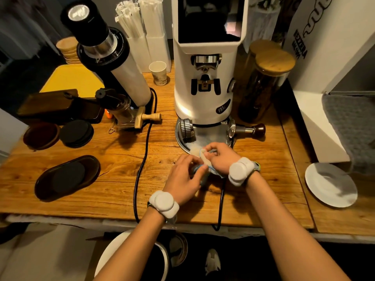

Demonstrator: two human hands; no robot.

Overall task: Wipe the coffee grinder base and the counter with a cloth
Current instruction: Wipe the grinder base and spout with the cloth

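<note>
A white coffee grinder (205,78) stands at the back middle of the wooden counter (113,175). Its round metal base (211,133) carries a knurled tamper on the left and a tamper with a dark wooden handle on the right. Just in front of the base, both hands hold a small pale cloth with a blue edge (204,161). My left hand (183,177) grips its near end. My right hand (218,157) pinches its far end at the base's front rim. Most of the cloth is hidden by my fingers.
A black-and-white grinder (113,63) stands at left with a brush (148,118) beside it. Black cables (142,165) cross the counter. Dark lids and dishes (67,177) lie at left. A glass jar (261,82) and a white plate (330,183) sit at right.
</note>
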